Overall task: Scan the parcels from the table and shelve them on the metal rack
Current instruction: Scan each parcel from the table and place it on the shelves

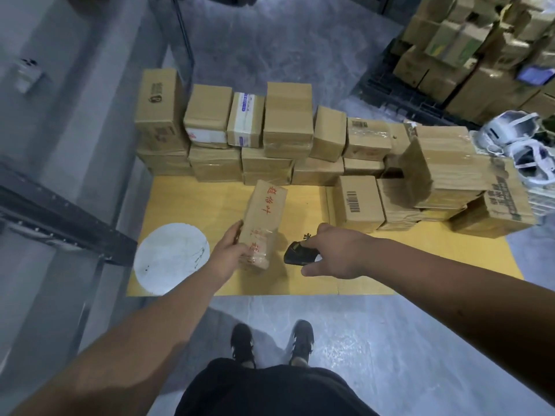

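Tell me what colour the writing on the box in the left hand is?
Red, on the long brown cardboard box, head view.

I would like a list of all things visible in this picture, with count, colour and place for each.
long brown cardboard parcel with red writing: one, brown, front centre of table, held by left hand
black handheld scanner: one, black, on table under right hand
stacked brown cardboard boxes: many, brown, along table's far edge and right side
yellow table top: one, yellow, centre
white round paper disc: one, white, table's front-left corner
dark metal rack: one, dark, left
left hand: grips the parcel
right hand: fingers on the scanner
black shoes: two, below
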`<state>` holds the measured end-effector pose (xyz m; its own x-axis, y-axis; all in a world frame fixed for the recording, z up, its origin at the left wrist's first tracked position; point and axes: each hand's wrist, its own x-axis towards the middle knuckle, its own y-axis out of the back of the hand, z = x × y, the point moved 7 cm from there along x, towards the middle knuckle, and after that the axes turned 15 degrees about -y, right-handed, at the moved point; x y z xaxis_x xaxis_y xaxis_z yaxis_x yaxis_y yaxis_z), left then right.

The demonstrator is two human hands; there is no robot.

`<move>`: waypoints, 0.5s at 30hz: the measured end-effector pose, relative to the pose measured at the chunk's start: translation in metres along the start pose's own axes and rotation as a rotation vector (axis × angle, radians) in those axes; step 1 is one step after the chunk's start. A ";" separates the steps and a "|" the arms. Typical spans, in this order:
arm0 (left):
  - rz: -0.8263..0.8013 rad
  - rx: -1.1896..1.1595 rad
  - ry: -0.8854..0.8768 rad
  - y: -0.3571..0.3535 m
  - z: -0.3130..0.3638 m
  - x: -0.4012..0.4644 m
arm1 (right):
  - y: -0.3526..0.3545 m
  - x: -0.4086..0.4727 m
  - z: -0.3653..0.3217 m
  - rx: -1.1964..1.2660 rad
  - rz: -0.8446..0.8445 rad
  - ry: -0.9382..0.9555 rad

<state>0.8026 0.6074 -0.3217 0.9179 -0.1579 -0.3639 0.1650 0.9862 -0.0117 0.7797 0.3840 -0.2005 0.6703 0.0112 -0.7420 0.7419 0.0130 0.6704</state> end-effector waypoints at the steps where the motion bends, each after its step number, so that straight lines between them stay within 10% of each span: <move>1: 0.029 -0.037 -0.008 0.007 0.001 -0.002 | 0.001 0.000 -0.005 0.013 0.000 0.002; 15: 0.318 0.238 -0.047 0.121 -0.059 0.018 | -0.011 0.012 -0.059 0.104 -0.069 -0.043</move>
<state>0.8171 0.7264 -0.3848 0.9513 0.1462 -0.2715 -0.0565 0.9482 0.3126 0.7784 0.4426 -0.2164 0.6161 -0.0290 -0.7871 0.7825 -0.0912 0.6159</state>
